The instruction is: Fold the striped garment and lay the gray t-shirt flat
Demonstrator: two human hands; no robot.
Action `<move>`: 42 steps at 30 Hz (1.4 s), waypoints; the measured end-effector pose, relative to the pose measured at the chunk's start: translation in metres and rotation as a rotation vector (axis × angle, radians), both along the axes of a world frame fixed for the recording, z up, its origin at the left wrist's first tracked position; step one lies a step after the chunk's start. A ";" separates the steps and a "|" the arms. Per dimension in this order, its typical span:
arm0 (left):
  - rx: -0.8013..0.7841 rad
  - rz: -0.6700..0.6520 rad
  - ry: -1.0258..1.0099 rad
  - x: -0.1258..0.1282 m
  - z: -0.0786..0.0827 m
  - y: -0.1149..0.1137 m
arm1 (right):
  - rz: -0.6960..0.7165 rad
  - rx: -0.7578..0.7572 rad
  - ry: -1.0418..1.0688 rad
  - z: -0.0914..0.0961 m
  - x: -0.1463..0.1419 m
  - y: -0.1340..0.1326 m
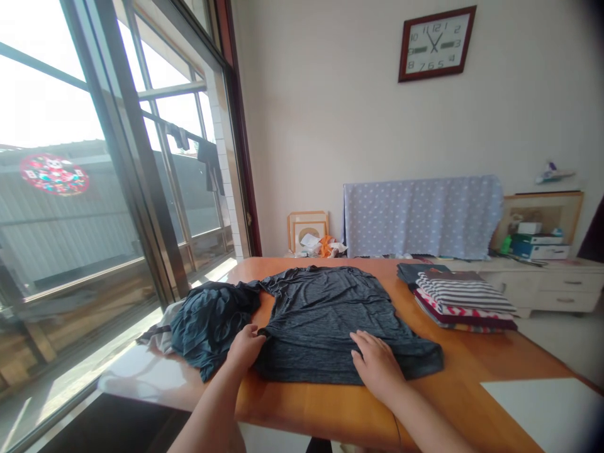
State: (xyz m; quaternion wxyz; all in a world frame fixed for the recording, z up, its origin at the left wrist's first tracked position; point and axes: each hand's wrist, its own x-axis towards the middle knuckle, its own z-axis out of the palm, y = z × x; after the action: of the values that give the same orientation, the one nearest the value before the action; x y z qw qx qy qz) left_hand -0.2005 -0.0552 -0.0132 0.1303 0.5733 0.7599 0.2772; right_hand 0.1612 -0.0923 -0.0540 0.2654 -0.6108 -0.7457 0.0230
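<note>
A dark grey heathered shirt (325, 314) lies spread over the wooden table, with some wrinkles across it. At its near left edge, my left hand (246, 346) pinches the fabric between thumb and fingers. My right hand (376, 365) rests on the lower right part of the shirt, palm down, its fingers stretched out and touching the cloth. To the left, beside my left hand, sits a rumpled heap of dark teal clothing (212, 321) that reaches the shirt's far left corner. Paler grey cloth (163, 330) shows from under that heap.
A stack of folded clothes (465, 299), a striped one on top, stands at the table's right. A white sheet (542, 409) lies at the near right of the table (453, 371). Large windows (155, 189) flank the left side. Behind are a low white cabinet (561, 286) and a dotted blue cloth (419, 217).
</note>
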 end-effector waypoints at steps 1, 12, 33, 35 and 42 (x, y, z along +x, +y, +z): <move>-0.006 -0.022 -0.016 0.003 0.001 -0.001 | -0.010 -0.013 -0.018 0.002 -0.003 0.001; 0.025 -0.115 -0.171 0.006 0.002 -0.028 | -0.096 0.040 -0.052 0.020 -0.005 -0.006; 0.106 0.260 0.045 -0.009 -0.002 -0.055 | -0.226 0.173 -0.028 -0.019 0.034 -0.015; 0.067 0.275 0.082 -0.011 -0.002 -0.062 | -0.211 0.175 -0.025 -0.018 0.032 -0.021; 0.019 0.040 0.163 -0.003 0.000 -0.068 | -0.219 0.101 -0.037 -0.008 0.026 -0.034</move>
State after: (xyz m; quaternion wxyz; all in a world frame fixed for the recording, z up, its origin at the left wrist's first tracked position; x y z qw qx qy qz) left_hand -0.2037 -0.1232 -0.0135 0.0572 0.5798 0.7767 0.2394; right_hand 0.1867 -0.1267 -0.0619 0.2829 -0.6748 -0.6794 -0.0548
